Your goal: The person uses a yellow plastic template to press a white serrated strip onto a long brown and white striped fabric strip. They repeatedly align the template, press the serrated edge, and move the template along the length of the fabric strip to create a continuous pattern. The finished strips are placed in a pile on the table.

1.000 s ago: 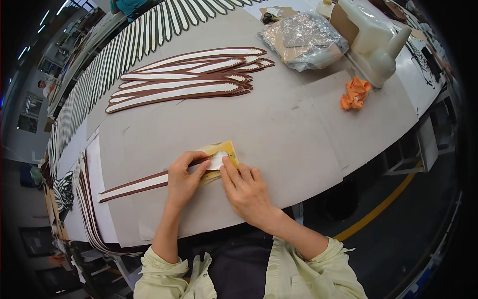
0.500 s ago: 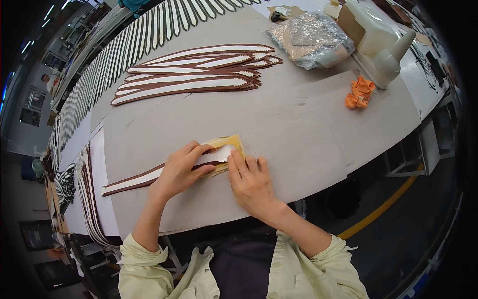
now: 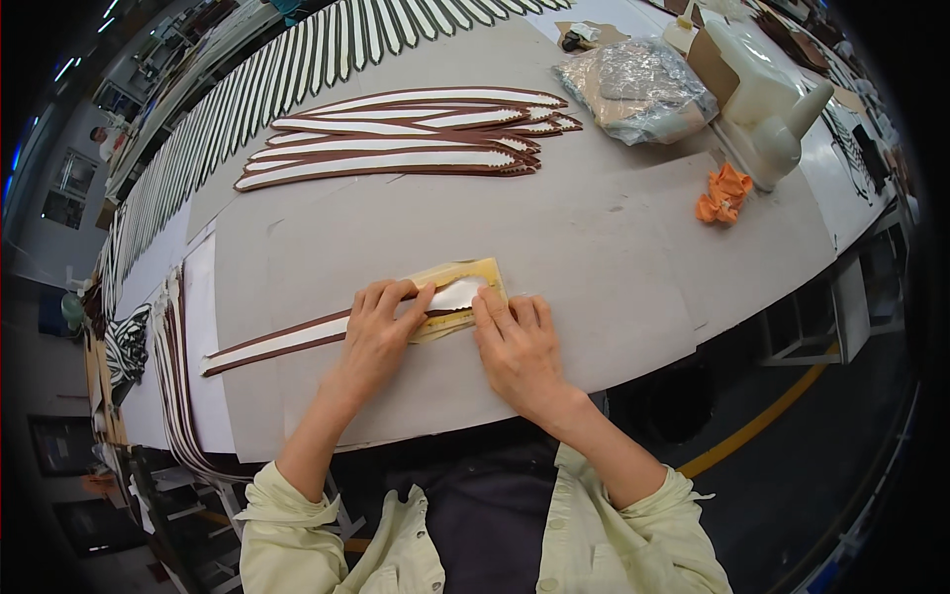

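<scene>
A long brown strap with a white middle (image 3: 282, 342) lies on the grey table covering, its wider right end resting on a small yellow board (image 3: 486, 268). My left hand (image 3: 381, 319) pinches the strap near the board's left side, thumb and fingertips closed at its edges. The fingertips of my right hand (image 3: 520, 351) press on the strap's toothed right end. Part of the board and of the strap is hidden beneath my fingers.
Farther back lies a pile of similar straps (image 3: 396, 148). Dark-edged white strips (image 3: 327, 49) line the far edge. To the right are a clear plastic bag (image 3: 638, 89), a crumpled orange cloth (image 3: 724, 193) and a whitish plastic bottle (image 3: 762, 139). More strips (image 3: 173, 386) hang over the left edge.
The view has shifted slightly. My left fingers have drawn up into a tighter pinch on the strap, while my right fingertips stay at its right end.
</scene>
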Demonstrator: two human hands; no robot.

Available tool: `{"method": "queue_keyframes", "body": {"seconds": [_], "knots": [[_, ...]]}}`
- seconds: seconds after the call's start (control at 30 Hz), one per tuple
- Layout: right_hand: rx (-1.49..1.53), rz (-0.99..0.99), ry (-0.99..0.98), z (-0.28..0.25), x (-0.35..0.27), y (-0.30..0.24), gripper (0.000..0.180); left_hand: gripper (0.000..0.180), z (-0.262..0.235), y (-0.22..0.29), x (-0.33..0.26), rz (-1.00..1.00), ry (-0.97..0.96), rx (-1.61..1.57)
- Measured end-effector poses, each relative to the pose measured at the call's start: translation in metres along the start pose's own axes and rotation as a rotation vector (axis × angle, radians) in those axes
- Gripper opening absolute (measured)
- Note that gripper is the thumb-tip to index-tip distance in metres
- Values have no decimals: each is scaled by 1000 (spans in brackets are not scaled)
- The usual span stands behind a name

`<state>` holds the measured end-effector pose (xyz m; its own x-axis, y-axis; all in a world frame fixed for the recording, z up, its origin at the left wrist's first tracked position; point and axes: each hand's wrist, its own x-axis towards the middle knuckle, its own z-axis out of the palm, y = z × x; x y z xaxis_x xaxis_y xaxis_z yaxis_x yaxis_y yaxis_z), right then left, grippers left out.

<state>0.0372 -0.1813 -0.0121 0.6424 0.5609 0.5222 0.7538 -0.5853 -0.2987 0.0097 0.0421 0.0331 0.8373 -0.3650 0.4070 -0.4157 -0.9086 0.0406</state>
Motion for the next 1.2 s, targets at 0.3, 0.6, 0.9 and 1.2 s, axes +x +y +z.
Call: {"method": "queue_keyframes", "body": {"seconds": [0.3, 0.6, 0.9, 1.2], "knots": [[143, 15, 16, -6, 14, 9, 41, 39, 7, 14, -29, -197, 64, -128], [79, 21, 30, -3, 12, 7, 27, 30, 35, 20, 27, -272, 114, -372], [181, 48, 83, -1, 13, 14, 26, 30, 45, 12, 22, -277, 115, -480], [9, -63, 48, 0, 7, 12, 34, 42, 44, 15, 17, -149, 157, -316]]}}
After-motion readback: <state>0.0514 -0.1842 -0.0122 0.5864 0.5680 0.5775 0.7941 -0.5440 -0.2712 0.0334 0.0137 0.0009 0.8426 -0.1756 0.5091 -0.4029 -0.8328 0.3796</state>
